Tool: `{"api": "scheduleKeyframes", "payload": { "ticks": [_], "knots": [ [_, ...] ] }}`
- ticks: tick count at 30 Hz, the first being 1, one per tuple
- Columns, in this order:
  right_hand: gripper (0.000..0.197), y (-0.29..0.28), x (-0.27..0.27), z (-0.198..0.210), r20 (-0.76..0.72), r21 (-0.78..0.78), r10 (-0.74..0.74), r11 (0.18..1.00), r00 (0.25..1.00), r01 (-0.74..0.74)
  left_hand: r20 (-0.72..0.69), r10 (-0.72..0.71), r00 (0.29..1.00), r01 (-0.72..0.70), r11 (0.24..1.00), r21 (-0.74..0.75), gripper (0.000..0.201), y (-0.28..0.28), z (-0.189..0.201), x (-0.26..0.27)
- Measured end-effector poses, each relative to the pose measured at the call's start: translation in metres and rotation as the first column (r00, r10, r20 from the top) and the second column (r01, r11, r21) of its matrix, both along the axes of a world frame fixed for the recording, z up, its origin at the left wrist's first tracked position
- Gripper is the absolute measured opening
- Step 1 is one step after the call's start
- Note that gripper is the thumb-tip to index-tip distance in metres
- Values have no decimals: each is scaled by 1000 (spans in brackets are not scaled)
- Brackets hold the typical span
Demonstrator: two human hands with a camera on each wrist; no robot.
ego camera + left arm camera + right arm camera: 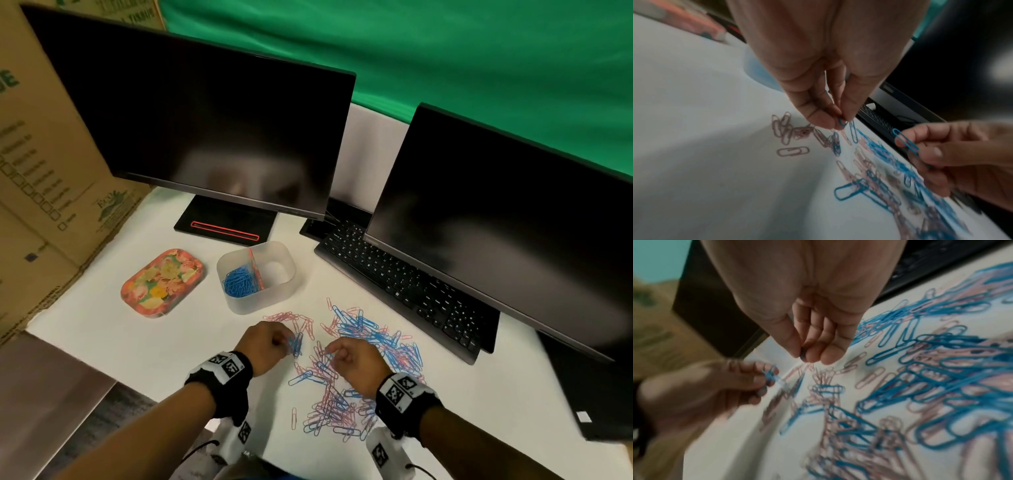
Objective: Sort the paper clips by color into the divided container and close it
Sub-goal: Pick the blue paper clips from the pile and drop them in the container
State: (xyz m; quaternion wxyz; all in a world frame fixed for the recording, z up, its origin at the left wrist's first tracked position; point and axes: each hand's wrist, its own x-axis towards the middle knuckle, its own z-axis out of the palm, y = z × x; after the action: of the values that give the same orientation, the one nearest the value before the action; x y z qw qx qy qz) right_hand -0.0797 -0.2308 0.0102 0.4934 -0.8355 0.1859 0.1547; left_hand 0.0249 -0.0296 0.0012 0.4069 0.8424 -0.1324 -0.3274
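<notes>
1. Two hands are working over the desk (144, 353): left hand (265, 344) is pinching blue clips (295, 343) in curled fingers (818, 116).
2. Right hand (356, 359) is pinching a single blue clip (905, 142).
3. Mixed clip pile (359, 370) is lying beneath both; divided container (256, 275) is sitting open beyond the left fingers.

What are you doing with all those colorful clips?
A person is sorting paper clips by color. The left hand pinches a few blue clips, and the right hand pinches one blue clip. The clear box has blue clips in its left half; the right half looks empty. A big mixed pile of pink and blue clips lies on the desk. The flowery lid lies beside the box.
</notes>
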Motion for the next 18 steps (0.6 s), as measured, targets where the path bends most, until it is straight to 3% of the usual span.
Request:
{"api": "scheduleKeyframes", "payload": {
  "ticks": [3,5,9,13,15,18],
  "knots": [
    [20,-7,7,8,-71,216,-108,969,992,121,-153,86,984,-106,987,-123,31,0,2,3],
    [18,-8,10,13,-101,353,-170,915,980,195,-179,86,980,-115,981,-157,34,-1,3,5],
    [7,-4,15,23,-114,519,-250,810,961,272,-230,159,960,-209,955,-212,24,-2,7,7],
    [9,0,18,25,-139,619,-276,725,951,301,-519,325,790,-529,790,-311,14,-7,11,7],
    [7,4,20,28,-144,598,-264,744,954,296,-610,353,709,-623,718,-309,18,-8,11,7],
    [17,10,18,19,-75,301,-107,946,991,125,-699,314,643,-679,656,-330,20,-9,16,6]
  ]
}}
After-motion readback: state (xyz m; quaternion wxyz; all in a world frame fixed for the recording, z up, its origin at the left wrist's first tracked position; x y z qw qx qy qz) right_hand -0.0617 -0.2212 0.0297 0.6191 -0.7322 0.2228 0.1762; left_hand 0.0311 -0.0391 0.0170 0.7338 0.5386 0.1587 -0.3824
